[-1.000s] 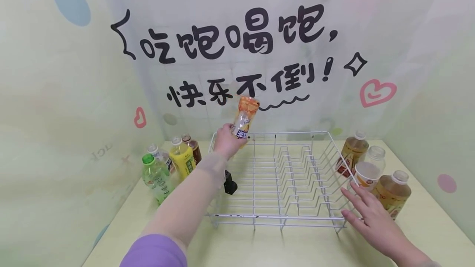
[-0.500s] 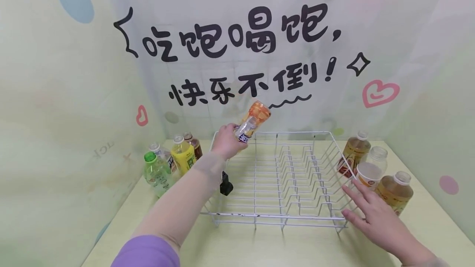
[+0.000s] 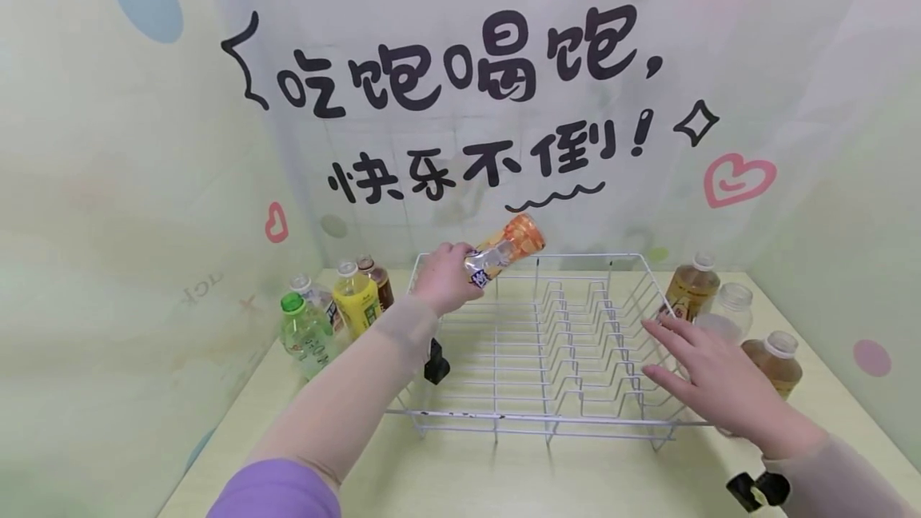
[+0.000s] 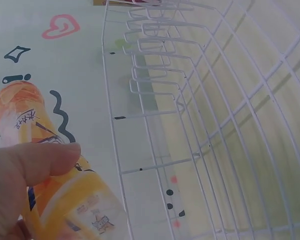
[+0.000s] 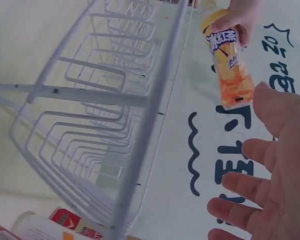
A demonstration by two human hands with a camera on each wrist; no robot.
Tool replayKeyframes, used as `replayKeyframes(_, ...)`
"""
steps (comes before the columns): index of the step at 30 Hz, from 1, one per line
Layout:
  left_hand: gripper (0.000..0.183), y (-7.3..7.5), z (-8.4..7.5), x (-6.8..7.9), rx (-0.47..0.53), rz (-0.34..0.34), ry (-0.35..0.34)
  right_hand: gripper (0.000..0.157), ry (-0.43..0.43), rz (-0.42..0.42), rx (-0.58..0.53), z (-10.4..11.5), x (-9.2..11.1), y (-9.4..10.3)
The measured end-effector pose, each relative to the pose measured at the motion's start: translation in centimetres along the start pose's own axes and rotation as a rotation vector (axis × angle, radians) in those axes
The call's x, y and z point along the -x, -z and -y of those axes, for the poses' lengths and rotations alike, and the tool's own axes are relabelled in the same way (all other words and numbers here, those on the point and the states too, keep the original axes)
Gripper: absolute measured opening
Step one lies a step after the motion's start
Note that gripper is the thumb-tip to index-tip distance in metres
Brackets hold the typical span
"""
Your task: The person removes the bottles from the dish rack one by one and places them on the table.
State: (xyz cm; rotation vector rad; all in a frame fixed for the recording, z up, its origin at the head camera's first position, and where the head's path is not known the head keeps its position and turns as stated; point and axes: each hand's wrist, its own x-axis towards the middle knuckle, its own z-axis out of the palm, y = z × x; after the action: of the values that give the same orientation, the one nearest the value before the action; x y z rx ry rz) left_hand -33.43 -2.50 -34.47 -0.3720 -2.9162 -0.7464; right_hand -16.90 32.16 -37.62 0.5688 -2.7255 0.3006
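Note:
My left hand (image 3: 446,278) grips a drink bottle (image 3: 507,250) with an orange and yellow label, above the back left of a white wire dish rack (image 3: 496,416). The bottle leans over, its orange end pointing up and to the right. In the left wrist view, the thumb lies across the label of the bottle (image 4: 65,182); the other fingers are mostly hidden. At the rack's right side hovers my right hand (image 3: 719,378), fingers spread and holding nothing. The right wrist view has that same hand (image 5: 285,165) beside the rack's rim, apart from the bottle.
On the table's left stand a green bottle (image 3: 305,334), a yellow-labelled bottle (image 3: 356,298), a dark bottle and a clear one. To the right are a brown-labelled bottle (image 3: 691,286), a clear jar (image 3: 730,310) and another brown bottle (image 3: 773,362). A printed wall closes the back.
The bottle in my left hand has tipped from nearly upright toward the right, its orange end lowering. My right hand has moved slightly left and up, toward the rack.

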Motion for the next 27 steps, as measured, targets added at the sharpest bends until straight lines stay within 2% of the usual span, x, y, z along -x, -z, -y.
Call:
replayKeyframes(7,0.07,0.1,-0.3,0.4,-0.077,-0.003,-0.092,0.062,0.035,0.054,0.068,1.1,-2.7,1.8)
replayKeyframes(13,0.071,0.2,-0.3,0.7,-0.149,-0.002,-0.138,0.066,0.022,0.102,0.054,1.9,-4.9,2.4)
replayKeyframes(20,0.072,0.4,-0.4,1.1,-0.196,-0.004,-0.155,0.069,0.056,0.116,0.068,3.1,-8.2,3.0)
replayKeyframes(27,0.073,0.5,-0.3,1.3,-0.241,-0.015,-0.179,0.071,0.062,0.151,0.083,4.4,-11.2,2.5)
